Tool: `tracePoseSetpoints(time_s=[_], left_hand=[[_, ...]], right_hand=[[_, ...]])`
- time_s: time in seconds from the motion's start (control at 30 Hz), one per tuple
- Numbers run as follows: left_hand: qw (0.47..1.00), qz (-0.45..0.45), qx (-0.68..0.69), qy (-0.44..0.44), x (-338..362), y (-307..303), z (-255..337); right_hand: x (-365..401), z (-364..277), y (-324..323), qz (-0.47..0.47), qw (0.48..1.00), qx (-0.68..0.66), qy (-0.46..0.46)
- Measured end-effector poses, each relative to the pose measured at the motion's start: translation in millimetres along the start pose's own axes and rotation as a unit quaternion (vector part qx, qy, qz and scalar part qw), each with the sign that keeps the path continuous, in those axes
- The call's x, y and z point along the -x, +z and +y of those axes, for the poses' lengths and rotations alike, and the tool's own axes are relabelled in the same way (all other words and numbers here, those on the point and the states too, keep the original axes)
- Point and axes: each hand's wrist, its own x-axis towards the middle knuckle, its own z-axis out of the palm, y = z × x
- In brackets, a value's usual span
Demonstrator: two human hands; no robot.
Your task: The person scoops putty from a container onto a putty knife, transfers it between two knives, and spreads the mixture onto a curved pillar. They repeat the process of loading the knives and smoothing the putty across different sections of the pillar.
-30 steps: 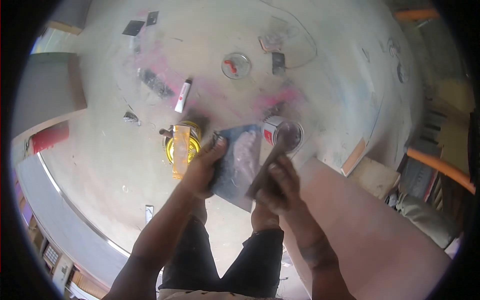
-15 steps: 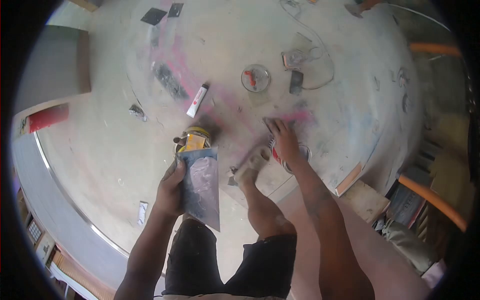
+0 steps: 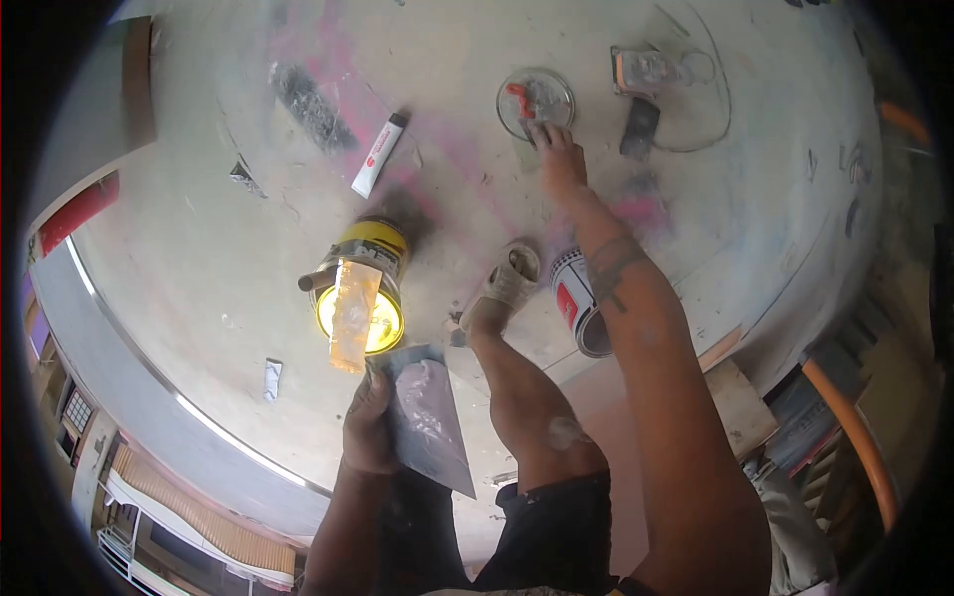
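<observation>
My left hand (image 3: 370, 422) grips the edge of a flat grey plate (image 3: 459, 459) with a mound of pale pink putty (image 3: 425, 397) on it. In my right hand (image 3: 562, 164), the fingers are pinched on a small dark flat spreader (image 3: 530, 132), partly hidden by the fingers. Its end is at the red paste (image 3: 518, 96) in a round lid (image 3: 570, 99) on the floor. Just past the plate stands a yellow can (image 3: 374, 236), with an orange, putty-smeared scraper (image 3: 355, 316) across its top. Beneath my right forearm is a red-and-white can (image 3: 571, 288).
A white tube with a black cap (image 3: 379, 156) lies on the stained floor. A sanding block (image 3: 651, 72) and a dark pad (image 3: 639, 127) lie right of the lid. My foot (image 3: 512, 278) is between the cans. An orange bar (image 3: 850, 427) stands at the right.
My right hand has moved from above the red-and-white can forward to the lid with red paste. The plate in my left hand now sits lower in view, uncovering more of the yellow can.
</observation>
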Motion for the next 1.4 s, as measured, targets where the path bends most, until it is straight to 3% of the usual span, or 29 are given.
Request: tracePoseSetpoints(time_s=[0.07, 0.13, 0.2, 0.23, 0.53, 0.7, 0.9, 1.23, 1.33, 1.4], left_hand=[[1.0, -0.021, 0.008, 0.001, -2, 4, 2], [1.0, 0.018, 0.011, 0.005, -3, 5, 3], [1.0, 0.013, 0.022, 0.009, -3, 6, 9], [1.0, 0.005, 0.028, 0.01, -4, 5, 13], [1.0, -0.001, 0.018, 0.01, -3, -8, 24], [1.0, -0.01, 0.012, 0.007, -2, -7, 22], [0.999, -0.022, 0.029, 0.002, -4, -5, 21], [1.0, -0.013, 0.017, 0.004, -4, -7, 22], [0.999, -0.022, 0.026, 0.006, -1, -2, 24], [0.999, -0.027, 0.034, 0.013, 5, 7, 31]], right_hand=[[-4, -4, 3, -0.007, 1.0, 0.001, 0.007], [-5, -7, 12, -0.016, 1.0, 0.001, 0.009], [-3, -9, 15, 0.072, 0.997, -0.014, -0.011], [-3, -10, 14, 0.071, 0.997, -0.011, -0.013], [-3, -22, 6, 0.042, 0.999, 0.018, 0.012], [-20, -9, -26, -0.09, 0.995, -0.017, 0.03], [-13, -10, -26, -0.031, 0.998, -0.011, 0.045], [-22, -10, -8, -0.063, 0.995, 0.047, 0.058], [-26, 5, -28, -0.115, 0.993, -0.001, 0.02], [-26, 15, -33, -0.144, 0.982, -0.116, 0.037]])
